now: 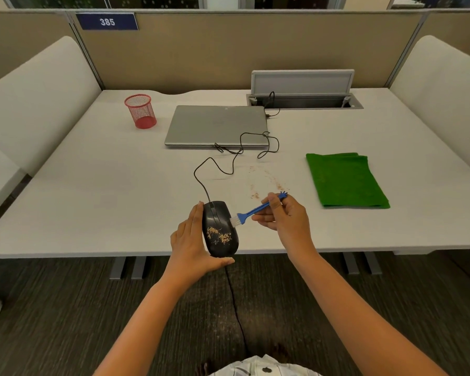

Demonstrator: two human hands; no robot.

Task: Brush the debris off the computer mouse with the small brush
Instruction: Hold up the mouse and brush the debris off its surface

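A black wired computer mouse sits at the desk's near edge, with tan debris scattered over its rear half. My left hand cups the mouse from its left side and back. My right hand pinches the blue handle of a small brush. The brush's white bristles touch the mouse's right side, just ahead of the debris. The mouse cable loops away toward the laptop.
A closed grey laptop lies at the back centre, a red mesh pen cup to its left. A folded green cloth lies at the right. Loose crumbs dot the white desk beyond the mouse.
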